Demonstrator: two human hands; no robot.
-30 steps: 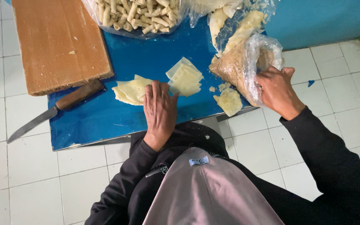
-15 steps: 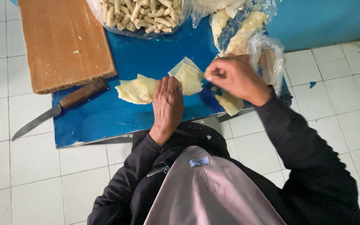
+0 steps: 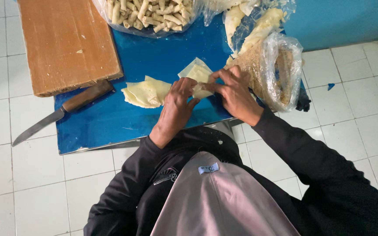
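A pale yellow square wrapper [image 3: 196,72] lies on the blue mat [image 3: 110,120]. My left hand [image 3: 176,107] pinches its near edge with the fingertips. From the right, my right hand [image 3: 237,94] meets it, fingers curled on the same wrapper's near corner, so the two hands touch over it. The part of the wrapper under the fingers is hidden. Just left of my left hand sits a fanned stack of the same wrappers [image 3: 144,92].
A wooden cutting board [image 3: 66,43] sits at the back left, with a wooden-handled knife [image 3: 55,117] at its near edge. At the back is a clear bag of rolled sticks [image 3: 149,15]. An open bag of crumbly filling [image 3: 281,72] lies right of my right hand. White tiles surround the mat.
My right hand left the open bag at the right and came across to the wrapper. My left hand slid right from the mat onto the same wrapper.
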